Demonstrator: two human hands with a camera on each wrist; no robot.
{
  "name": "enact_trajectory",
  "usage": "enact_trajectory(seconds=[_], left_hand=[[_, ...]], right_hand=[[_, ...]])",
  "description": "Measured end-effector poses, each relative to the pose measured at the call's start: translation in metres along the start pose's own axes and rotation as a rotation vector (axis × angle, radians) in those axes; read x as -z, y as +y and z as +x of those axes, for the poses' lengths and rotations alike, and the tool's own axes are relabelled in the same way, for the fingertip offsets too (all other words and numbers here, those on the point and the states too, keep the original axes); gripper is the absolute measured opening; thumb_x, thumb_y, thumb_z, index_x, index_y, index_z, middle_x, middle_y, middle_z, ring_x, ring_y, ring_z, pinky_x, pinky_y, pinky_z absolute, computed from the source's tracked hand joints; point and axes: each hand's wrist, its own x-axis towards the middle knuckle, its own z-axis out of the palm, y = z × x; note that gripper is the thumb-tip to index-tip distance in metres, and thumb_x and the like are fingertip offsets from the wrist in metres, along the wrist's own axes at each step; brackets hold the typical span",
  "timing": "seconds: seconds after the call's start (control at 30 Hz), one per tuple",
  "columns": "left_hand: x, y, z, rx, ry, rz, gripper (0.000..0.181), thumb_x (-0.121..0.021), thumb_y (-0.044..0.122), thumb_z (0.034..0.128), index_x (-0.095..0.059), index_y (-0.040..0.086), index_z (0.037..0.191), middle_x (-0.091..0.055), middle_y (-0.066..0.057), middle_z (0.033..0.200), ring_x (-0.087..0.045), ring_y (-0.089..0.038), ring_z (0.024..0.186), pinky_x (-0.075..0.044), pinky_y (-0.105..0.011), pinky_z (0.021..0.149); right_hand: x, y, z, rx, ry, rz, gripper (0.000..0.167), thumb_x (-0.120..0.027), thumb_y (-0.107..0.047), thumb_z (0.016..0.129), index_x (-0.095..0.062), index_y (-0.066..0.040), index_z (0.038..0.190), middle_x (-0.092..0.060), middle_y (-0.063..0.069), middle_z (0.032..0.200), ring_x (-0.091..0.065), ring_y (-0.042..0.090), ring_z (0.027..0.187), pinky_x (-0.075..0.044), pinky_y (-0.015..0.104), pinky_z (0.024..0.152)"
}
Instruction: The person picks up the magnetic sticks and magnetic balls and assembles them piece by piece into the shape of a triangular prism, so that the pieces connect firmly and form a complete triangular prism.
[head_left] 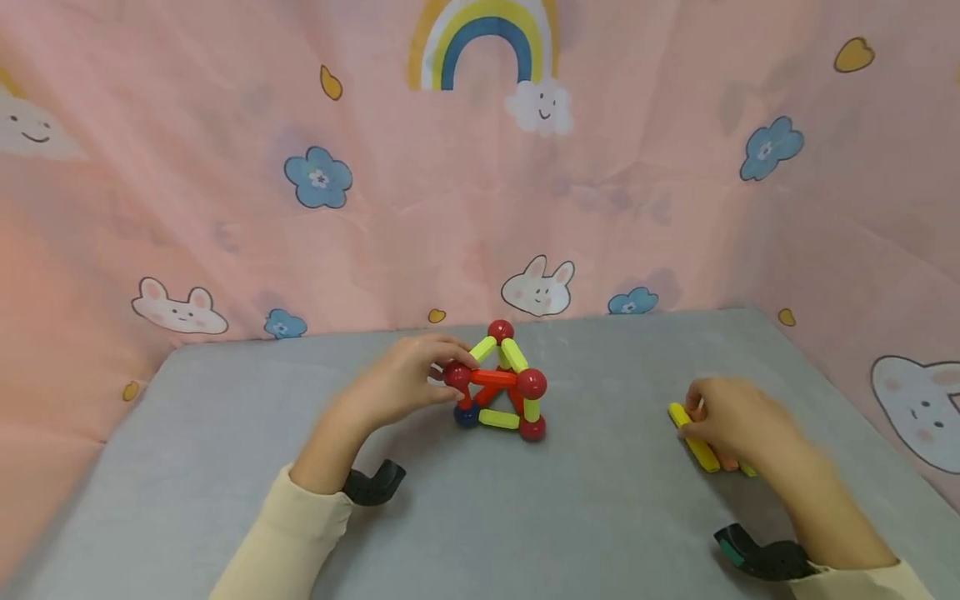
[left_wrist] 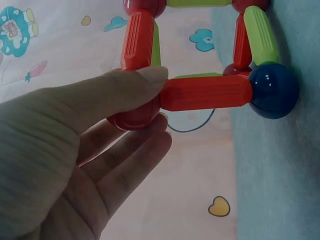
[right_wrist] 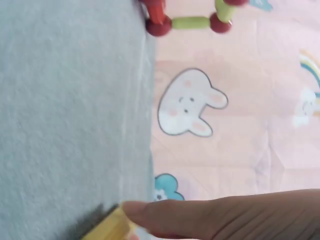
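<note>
My left hand [head_left: 401, 375] [left_wrist: 75, 130] grips a red ball [head_left: 457, 374] [left_wrist: 137, 112] at the upper left corner of a frame of balls and sticks. This frame stands on the table, with a dark blue ball [head_left: 466, 415] [left_wrist: 274, 91] at its lower left, a red ball on top [head_left: 501, 331], and red [head_left: 493, 378] and yellow-green sticks [head_left: 498, 419] between the balls. Over at the right, my right hand [head_left: 738, 417] [right_wrist: 215, 217] pinches a yellow stick [head_left: 697, 442] [right_wrist: 111, 227] lying on the table. Part of the stick is hidden by the fingers.
An orange stick [head_left: 727, 461] and a yellow-green stick [head_left: 747, 470] lie beside the yellow one, partly under my right hand. Behind the grey table [head_left: 585, 500] hangs a pink curtain [head_left: 450, 200] with printed figures, which also runs along both sides.
</note>
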Motion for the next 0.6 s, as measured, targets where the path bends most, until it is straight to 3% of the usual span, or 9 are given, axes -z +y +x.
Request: enact_trajectory(seconds=[0.13,0.27,0.47,0.6], left_hand=[[-0.004,0.005,0.001,-0.02,0.015,0.029,0.033,-0.084,0.011,0.0828,-0.074,0.017,0.114,-0.069,0.001,0.117,-0.065,-0.014,0.101,-0.061,-0.032,0.087],[-0.011,0.01,0.005,-0.023,0.02,0.046,0.035,-0.084,0.013,0.0834,-0.073,0.017,0.116,-0.068,0.0,0.118,-0.064,-0.013,0.1,-0.061,-0.033,0.085],[-0.011,0.006,0.003,-0.026,0.029,0.001,0.041,-0.085,0.015,0.0822,-0.071,0.014,0.121,-0.062,-0.005,0.135,-0.067,-0.017,0.103,-0.061,-0.035,0.09],[-0.006,-0.002,0.003,-0.045,0.047,-0.067,0.034,-0.084,0.014,0.0833,-0.072,0.015,0.116,-0.065,-0.002,0.123,-0.067,-0.016,0.103,-0.06,-0.035,0.093]], right_hand=[[-0.005,-0.009,0.002,-0.014,-0.003,-0.04,0.026,-0.079,-0.025,0.084,-0.065,-0.004,0.091,-0.061,0.005,0.074,-0.056,0.018,0.057,-0.044,0.033,0.053],[-0.013,-0.016,0.004,0.066,0.042,-0.084,0.022,-0.079,-0.022,0.082,-0.071,-0.006,0.096,-0.069,0.003,0.085,-0.059,0.017,0.071,-0.049,0.036,0.059],[-0.019,-0.047,0.001,0.197,0.158,0.111,0.026,-0.08,-0.022,0.086,-0.072,-0.01,0.107,-0.074,0.004,0.095,-0.066,0.015,0.079,-0.054,0.032,0.063],[-0.016,-0.08,-0.006,0.314,0.235,0.209,0.024,-0.082,-0.022,0.084,-0.073,-0.015,0.106,-0.074,-0.001,0.096,-0.068,0.01,0.08,-0.057,0.026,0.065]])
